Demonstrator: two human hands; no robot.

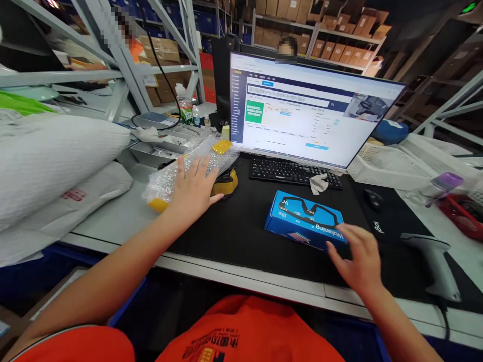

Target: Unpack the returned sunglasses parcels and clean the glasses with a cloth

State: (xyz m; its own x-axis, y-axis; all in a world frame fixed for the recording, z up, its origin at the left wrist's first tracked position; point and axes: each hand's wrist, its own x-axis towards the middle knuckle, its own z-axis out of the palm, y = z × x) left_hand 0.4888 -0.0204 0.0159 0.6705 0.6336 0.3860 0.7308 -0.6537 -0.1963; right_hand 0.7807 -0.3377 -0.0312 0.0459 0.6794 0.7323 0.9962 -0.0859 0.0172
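My left hand (194, 186) lies with spread fingers on a bubble-wrapped package (160, 187) that has yellow patches at its ends. Just right of that hand is a roll of yellow tape (227, 185), partly hidden behind the package. A blue box (305, 218) printed "Wakening" with a picture of a black frame lies on the black mat (241, 226). My right hand (356, 256) is at the box's right end, thumb and fingers apart; whether the fingertips touch it I cannot tell.
Behind the mat stand a monitor (294, 115) and a keyboard (279, 171) with a crumpled tissue (319, 184). To the right are a mouse (373, 199), a barcode scanner (432, 261) and a white basket (385, 168). White sacks (56, 161) crowd the left.
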